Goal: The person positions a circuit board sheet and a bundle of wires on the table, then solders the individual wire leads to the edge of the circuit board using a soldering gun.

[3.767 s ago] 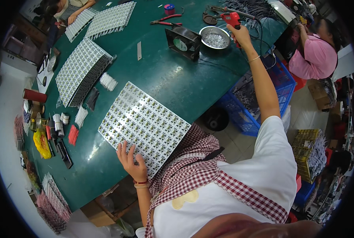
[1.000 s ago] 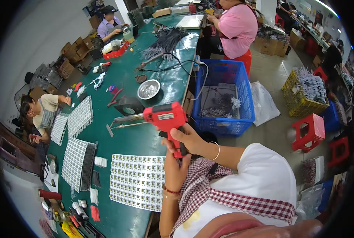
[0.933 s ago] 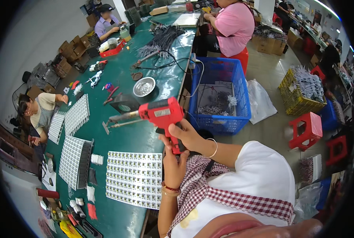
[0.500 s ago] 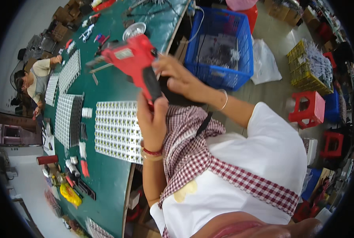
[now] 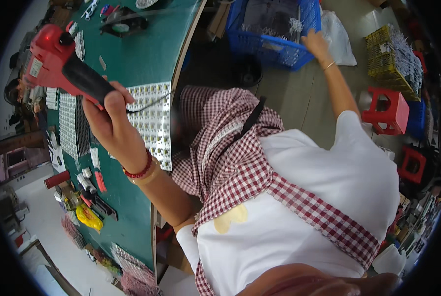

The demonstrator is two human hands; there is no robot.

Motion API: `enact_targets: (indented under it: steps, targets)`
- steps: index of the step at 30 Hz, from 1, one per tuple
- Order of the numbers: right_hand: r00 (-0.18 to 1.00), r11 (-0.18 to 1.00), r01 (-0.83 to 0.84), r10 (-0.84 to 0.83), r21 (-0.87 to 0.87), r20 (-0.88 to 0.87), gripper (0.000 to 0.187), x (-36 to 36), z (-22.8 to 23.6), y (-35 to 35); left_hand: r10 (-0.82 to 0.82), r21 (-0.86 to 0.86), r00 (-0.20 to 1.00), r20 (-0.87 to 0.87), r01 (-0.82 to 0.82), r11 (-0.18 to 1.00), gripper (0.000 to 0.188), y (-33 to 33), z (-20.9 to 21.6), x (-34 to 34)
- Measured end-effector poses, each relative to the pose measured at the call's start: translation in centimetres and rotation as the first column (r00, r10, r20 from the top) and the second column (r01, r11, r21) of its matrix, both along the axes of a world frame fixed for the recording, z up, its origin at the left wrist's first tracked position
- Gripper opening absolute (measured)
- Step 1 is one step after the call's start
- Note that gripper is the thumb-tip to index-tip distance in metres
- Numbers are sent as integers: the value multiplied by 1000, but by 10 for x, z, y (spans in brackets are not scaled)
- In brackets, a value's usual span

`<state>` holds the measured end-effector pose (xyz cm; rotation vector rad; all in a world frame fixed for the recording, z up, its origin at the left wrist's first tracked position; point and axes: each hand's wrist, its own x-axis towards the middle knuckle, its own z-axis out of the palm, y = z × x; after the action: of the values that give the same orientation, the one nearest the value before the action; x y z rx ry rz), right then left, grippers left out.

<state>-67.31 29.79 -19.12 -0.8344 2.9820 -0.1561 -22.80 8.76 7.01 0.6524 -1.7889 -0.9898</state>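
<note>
My left hand [image 5: 114, 116] is closed around the black grip of a red pistol-shaped power tool [image 5: 47, 59], raised over the table's left side. A dark cord [image 5: 154, 101] trails from below its grip. Under it lies a white grid panel [image 5: 156, 128] with rows of small parts, partly hidden by my hand and forearm. My right arm is stretched far out to the right. There, my right hand [image 5: 317, 45] has its fingers curled at the near right corner of a blue plastic crate [image 5: 275, 54], which holds white spiky pieces.
On the green table [image 5: 126, 197] stand stacked grid panels [image 5: 74, 123], a yellow bag [image 5: 88, 217] and a black tool [image 5: 123, 22]. Another person sits across it. To the right are a white plastic bag [image 5: 340, 42], a yellow crate [image 5: 391, 64] and a red stool [image 5: 386, 111].
My left hand has carried the red tool leftward, away from my body. My right hand has left the tool and reached out to the blue crate. The view has shifted.
</note>
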Motion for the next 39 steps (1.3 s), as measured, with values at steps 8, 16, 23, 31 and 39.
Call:
enact_targets:
  steps: [8,16,23,31,39]
  targets:
    - [945,953,-193,245,234,-216,24,-29,45,22,-115,-26,990,83,118,993,23,-6,-10,-3]
    - [653,533,-755,659,381,374,24,-12,133,-37,-123,54,992,19,122,991,24,-7,-22,-11]
    - [830,692,-312,-135,651,541,29,49,6,-3,-135,70,988,73,130,989,25,-4,-31,1]
    - [-431,83,-739,705,-668,564,39,97,-114,53,-129,227,984,127,97,969,35,1,-47,-10]
    - [635,509,-773,632,379,445,24,34,-281,-23,-2,212,967,254,-54,976,36,6,-67,1]
